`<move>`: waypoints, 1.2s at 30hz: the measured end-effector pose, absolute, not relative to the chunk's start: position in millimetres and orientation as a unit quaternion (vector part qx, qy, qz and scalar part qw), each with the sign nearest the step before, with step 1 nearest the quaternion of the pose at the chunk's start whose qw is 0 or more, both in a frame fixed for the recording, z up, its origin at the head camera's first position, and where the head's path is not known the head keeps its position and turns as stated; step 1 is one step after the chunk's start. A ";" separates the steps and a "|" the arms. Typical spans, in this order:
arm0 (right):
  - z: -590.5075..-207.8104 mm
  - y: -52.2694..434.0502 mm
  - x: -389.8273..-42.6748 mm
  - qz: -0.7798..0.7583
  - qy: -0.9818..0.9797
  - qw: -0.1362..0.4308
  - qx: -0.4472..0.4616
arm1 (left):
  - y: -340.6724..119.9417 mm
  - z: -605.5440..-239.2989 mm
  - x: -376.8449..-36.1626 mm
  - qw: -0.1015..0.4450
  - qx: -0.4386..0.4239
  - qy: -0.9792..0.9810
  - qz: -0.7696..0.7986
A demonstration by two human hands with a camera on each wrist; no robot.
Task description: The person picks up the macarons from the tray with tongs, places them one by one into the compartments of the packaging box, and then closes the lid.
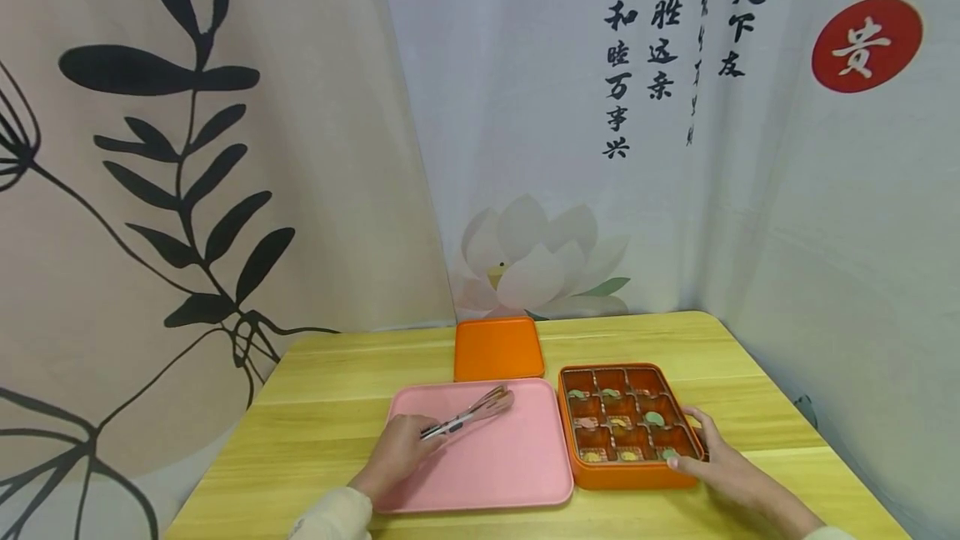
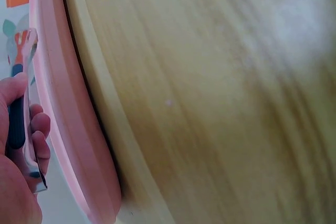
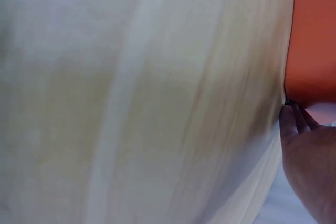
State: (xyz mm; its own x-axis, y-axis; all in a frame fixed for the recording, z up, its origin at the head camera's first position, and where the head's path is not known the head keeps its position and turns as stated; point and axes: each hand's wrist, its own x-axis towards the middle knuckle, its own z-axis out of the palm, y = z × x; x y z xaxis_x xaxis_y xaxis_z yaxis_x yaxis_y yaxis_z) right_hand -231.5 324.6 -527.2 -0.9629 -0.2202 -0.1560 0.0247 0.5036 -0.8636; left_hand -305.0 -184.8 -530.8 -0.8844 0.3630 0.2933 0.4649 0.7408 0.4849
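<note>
Head view, metallic tongs (image 1: 459, 422), orange nine-compartment box (image 1: 633, 477)

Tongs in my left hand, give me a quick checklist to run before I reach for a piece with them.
1. Tongs held in left hand: ok.
2. Right hand holding the orange nine-compartment box at its near right corner: ok.
3. Orange lid off the box: ok.
4. Green piece visible inside: ok.
5. Tongs over the box: not ok, they're above the pink tray.
6. Every compartment filled: cannot tell.
</note>
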 end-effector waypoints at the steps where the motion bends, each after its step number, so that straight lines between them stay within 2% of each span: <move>1: -527.4 324.8 -231.6 -0.495 0.858 0.124 -0.057 | -184.8 -530.8 -305.1 0.090 -0.222 -0.929 -0.282; 21: -524.2 325.4 -231.9 -0.494 0.858 0.131 -0.055 | -169.9 -517.4 -312.9 0.123 -0.244 -0.916 -0.293; 28: -523.2 324.6 -231.7 -0.492 0.859 0.131 -0.053 | -140.5 -500.6 -320.7 0.108 -0.258 -0.911 -0.303; 36: -525.5 324.3 -232.9 -0.502 0.853 0.133 -0.052 | -85.1 -483.1 -332.0 0.088 -0.280 -0.907 -0.303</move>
